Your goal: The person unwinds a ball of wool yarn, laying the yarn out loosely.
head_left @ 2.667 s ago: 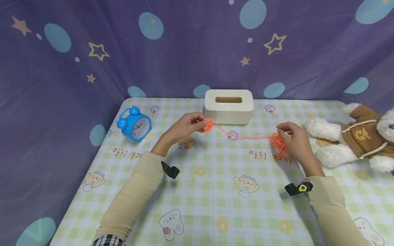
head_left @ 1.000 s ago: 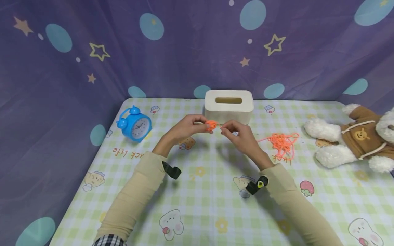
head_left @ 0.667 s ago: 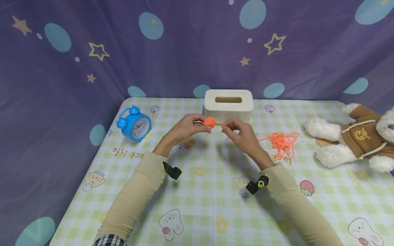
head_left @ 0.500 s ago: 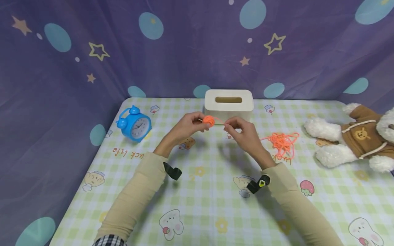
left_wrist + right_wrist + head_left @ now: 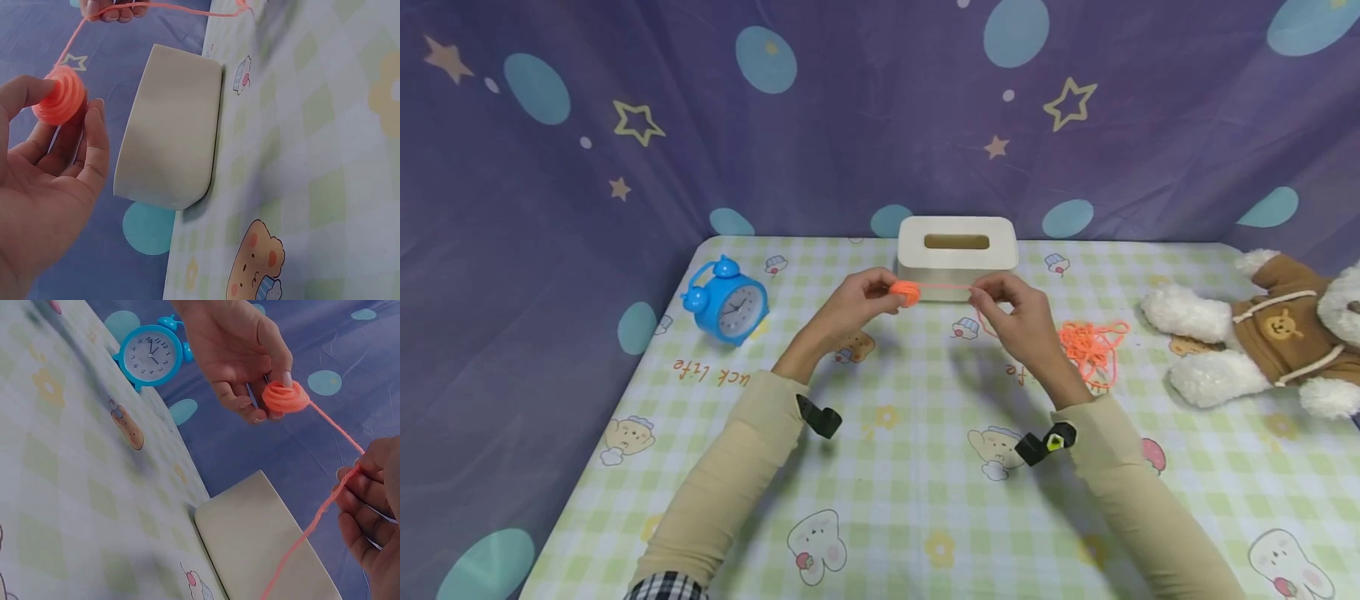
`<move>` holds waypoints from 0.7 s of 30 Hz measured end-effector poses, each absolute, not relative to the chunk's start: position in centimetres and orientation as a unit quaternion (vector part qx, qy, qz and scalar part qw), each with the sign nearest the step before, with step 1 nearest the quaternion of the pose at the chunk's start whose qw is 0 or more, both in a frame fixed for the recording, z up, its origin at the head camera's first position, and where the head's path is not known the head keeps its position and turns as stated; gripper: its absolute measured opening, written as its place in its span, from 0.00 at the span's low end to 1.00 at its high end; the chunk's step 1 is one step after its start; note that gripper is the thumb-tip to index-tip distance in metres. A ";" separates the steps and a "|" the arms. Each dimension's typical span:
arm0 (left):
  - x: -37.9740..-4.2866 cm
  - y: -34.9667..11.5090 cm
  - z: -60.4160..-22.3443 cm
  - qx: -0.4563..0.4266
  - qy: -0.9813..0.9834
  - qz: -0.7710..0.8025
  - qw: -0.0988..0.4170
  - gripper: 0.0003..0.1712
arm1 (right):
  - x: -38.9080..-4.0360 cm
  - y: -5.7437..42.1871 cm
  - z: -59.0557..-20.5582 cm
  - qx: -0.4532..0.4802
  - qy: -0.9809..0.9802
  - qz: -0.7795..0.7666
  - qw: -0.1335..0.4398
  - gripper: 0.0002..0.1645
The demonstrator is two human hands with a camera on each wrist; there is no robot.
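left hand [image 5: 856, 305] pinches the yarn ball [image 5: 65, 99]; right hand [image 5: 1021, 318], at its three o'clock, pinches the strand [image 5: 337, 427] (probably for tension).

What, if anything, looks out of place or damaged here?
The loose orange yarn heap right of the right hand is jumbled, its loops crossing, so it may snag. I see no spill or damage.
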State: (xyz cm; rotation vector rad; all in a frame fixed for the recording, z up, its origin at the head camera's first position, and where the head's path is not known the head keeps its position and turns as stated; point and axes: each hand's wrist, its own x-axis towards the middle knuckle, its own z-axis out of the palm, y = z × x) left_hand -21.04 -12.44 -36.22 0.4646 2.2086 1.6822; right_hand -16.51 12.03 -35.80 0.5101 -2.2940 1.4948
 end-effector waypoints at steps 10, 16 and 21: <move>-20.9 -12.6 -36.2 0.181 0.757 0.608 0.154 0.08 | -16.3 13.0 -36.1 0.153 -0.813 0.527 0.195 0.05; -20.9 -12.7 -36.1 0.177 0.760 0.606 0.154 0.09 | -16.3 13.8 -36.2 0.151 -0.811 0.527 0.204 0.05; -20.9 -12.8 -36.2 0.177 0.761 0.605 0.156 0.10 | -16.3 14.6 -36.2 0.143 -0.813 0.526 0.206 0.05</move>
